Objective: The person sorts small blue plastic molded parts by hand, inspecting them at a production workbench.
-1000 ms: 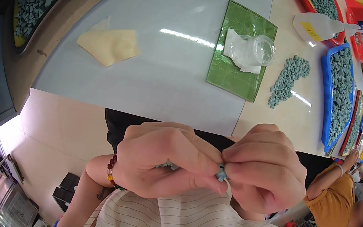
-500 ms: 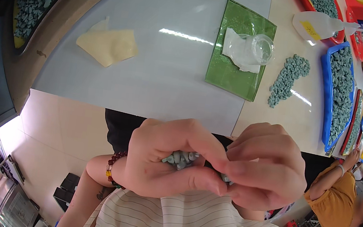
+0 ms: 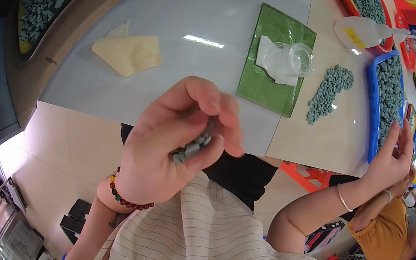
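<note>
Several small grey-green stones (image 3: pixel 192 150) lie in the palm of my left hand (image 3: pixel 156 141), whose fingers curl round them above the table's near edge. My right hand (image 3: pixel 394 160) is held out to the right at the near end of a blue tray (image 3: pixel 374 100) full of the same stones. Its fingers are stretched and apart, and I see nothing between them. To the left of the tray a loose patch of stones (image 3: pixel 324 96) is spread on the table.
A green glass plate (image 3: pixel 268 96) bears white paper (image 3: pixel 269 56) and a clear round cup (image 3: pixel 299 60). A yellowish cloth-like piece (image 3: pixel 128 54) lies at left. A squeeze bottle (image 3: pixel 360 31) rests beside a red tray (image 3: pixel 348 3). A person in an orange top (image 3: pixel 380 229) sits at right.
My hands were together above my lap and have parted. The right has swung far right to the blue tray; the left has shifted left and up, still holding stones.
</note>
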`<state>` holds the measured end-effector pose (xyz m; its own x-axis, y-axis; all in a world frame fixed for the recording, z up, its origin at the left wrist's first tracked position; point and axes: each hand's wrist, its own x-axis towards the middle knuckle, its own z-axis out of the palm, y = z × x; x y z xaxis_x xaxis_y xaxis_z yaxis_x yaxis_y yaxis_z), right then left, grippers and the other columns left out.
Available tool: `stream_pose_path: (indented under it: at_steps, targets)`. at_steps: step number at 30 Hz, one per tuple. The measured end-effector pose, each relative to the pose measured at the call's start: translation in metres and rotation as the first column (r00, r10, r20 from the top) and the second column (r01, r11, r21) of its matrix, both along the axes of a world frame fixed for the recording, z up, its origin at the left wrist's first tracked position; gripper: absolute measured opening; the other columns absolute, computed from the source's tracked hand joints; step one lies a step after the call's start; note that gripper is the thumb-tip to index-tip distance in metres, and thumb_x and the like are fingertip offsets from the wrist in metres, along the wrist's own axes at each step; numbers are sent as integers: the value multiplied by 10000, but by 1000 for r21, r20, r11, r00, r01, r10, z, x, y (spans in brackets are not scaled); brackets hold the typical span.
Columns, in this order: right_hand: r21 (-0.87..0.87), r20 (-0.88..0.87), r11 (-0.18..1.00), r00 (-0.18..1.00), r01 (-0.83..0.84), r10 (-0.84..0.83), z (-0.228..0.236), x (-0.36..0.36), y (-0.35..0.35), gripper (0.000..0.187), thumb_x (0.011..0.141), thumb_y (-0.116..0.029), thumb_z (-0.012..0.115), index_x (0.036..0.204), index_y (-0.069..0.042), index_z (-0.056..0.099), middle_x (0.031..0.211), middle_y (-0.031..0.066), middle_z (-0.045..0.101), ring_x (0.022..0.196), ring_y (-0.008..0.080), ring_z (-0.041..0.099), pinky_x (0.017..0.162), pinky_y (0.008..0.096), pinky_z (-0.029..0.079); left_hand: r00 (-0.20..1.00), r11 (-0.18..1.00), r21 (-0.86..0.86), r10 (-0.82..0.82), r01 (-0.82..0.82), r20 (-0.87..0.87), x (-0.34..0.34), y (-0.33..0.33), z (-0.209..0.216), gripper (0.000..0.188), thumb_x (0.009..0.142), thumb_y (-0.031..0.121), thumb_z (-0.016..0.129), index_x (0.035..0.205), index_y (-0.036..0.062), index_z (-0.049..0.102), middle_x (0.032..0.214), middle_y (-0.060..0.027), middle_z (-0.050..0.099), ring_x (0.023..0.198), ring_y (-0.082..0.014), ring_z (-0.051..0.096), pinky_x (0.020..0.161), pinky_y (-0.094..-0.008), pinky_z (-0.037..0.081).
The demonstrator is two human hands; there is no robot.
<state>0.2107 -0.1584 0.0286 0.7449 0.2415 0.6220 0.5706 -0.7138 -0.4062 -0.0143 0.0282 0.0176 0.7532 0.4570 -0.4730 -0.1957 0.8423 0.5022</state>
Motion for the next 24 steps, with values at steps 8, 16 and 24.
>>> stream_pose_path:
  at_steps: [8, 16, 24]
  targets:
    - [-222, -174, 902, 925, -371, 338, -8, -34, 41, 136, 737, -48, 628, 872, -33, 621, 764, 55, 599, 627, 113, 525, 519, 224, 363, 884, 939, 161, -340, 303, 322, -10, -4, -20, 269, 924, 298, 432, 839, 45, 459, 576, -3, 399, 454, -59, 317, 371, -205, 230]
    - [-246, -159, 880, 913, -406, 376, -15, -33, 48, 88, 724, 15, 618, 809, 0, 601, 715, 86, 548, 625, 186, 532, 582, 269, 430, 856, 924, 316, -333, 213, 396, -13, -7, -23, 323, 943, 255, 389, 941, -22, 555, 813, -27, 572, 570, -47, 363, 554, -192, 322]
    - [-99, -290, 885, 864, -454, 411, -2, -48, 48, 59, 721, 25, 588, 773, 5, 572, 696, 78, 519, 599, 169, 487, 542, 259, 377, 902, 745, 636, -395, 203, 175, -14, 2, -18, 138, 865, 120, 495, 887, 5, 568, 755, -17, 533, 555, -59, 384, 519, -206, 320]
